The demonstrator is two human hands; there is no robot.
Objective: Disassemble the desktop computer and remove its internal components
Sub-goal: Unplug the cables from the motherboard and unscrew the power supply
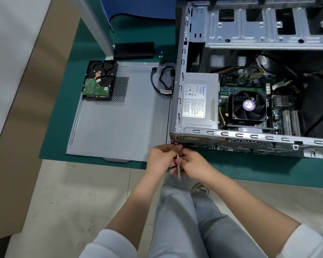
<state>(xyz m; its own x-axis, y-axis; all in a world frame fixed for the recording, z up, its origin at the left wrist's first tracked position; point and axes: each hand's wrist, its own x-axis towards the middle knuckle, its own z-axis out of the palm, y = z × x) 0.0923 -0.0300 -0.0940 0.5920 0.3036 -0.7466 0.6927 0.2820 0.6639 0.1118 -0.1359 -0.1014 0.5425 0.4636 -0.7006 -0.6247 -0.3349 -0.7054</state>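
The open computer case (250,81) lies on its side on the green worktop (268,170). Both hands meet at its near left corner: the left hand (161,158) and right hand (193,165) hold a slim screwdriver (178,167). A hard drive (100,80) rests on the removed side panel (119,123).

Teal-green mat (67,127), grey perforated side panel (119,118), black fan (249,107)

I can't make out any text clearly. The white label (194,101) on my power supply (199,101) carries blue and black print too blurred to read, and so is the purple sticker (249,105) on the fan (248,107) at its three o'clock.
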